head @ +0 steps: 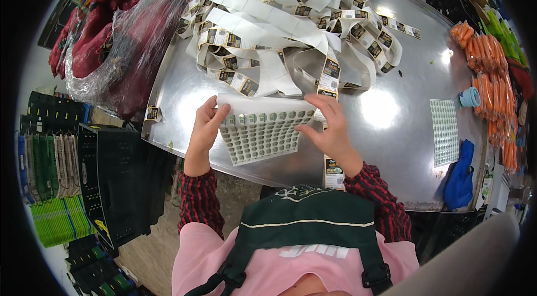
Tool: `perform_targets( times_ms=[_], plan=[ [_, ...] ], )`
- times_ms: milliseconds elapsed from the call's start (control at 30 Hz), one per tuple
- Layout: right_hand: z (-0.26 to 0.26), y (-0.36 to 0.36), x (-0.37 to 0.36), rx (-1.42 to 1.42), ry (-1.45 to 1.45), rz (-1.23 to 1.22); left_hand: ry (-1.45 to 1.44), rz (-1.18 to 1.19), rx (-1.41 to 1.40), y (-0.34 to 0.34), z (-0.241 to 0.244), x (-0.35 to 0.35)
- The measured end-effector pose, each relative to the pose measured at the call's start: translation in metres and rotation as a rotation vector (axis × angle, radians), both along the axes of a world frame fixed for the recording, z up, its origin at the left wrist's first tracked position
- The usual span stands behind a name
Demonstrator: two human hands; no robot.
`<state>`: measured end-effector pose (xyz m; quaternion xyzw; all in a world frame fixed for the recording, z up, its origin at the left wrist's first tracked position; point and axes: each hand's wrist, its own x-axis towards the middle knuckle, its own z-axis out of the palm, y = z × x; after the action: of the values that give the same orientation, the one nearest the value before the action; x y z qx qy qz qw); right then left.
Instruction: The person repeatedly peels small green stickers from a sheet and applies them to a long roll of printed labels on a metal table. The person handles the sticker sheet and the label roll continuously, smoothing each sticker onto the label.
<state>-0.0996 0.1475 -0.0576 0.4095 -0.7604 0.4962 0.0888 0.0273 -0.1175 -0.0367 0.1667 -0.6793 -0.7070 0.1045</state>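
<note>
My left hand (206, 128) grips a sheet of round green-and-white stickers (264, 136) at its upper left corner, thumb on the front. At the sheet's right edge is my right hand (329, 128), with its thumb over the front and its fingers at the upper right corner. The sheet is tilted above the near edge of a metal table (390, 149), and its plain white upper part is bent. Just beyond it lies a large tangled heap of label strips (268, 23). One printed strip (333, 174) runs under my right hand and over the table's near edge.
Right on the table are another sticker sheet (444, 132), a blue cloth item (460, 178) and a light-blue roll (470, 97). Orange bagged goods (486, 52) line the right side. Red net sacks in plastic wrap (121, 44) and black crates (121, 174) stand at left.
</note>
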Motion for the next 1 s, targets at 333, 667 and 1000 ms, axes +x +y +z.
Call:
perform_targets(
  times_ms=[333,667,1000],
  plan=[
    [-0.006,0.022,0.016,-0.196,-0.725,0.132,0.146,0.015,-0.015,0.030,0.014,0.006],
    [0.001,0.036,0.022,-0.073,-0.638,0.231,0.325,-0.060,-0.041,0.035,0.038,0.001],
    [0.023,0.034,0.006,-0.087,-0.144,0.118,0.130,0.082,-0.275,0.050,0.043,0.006]
  ],
)
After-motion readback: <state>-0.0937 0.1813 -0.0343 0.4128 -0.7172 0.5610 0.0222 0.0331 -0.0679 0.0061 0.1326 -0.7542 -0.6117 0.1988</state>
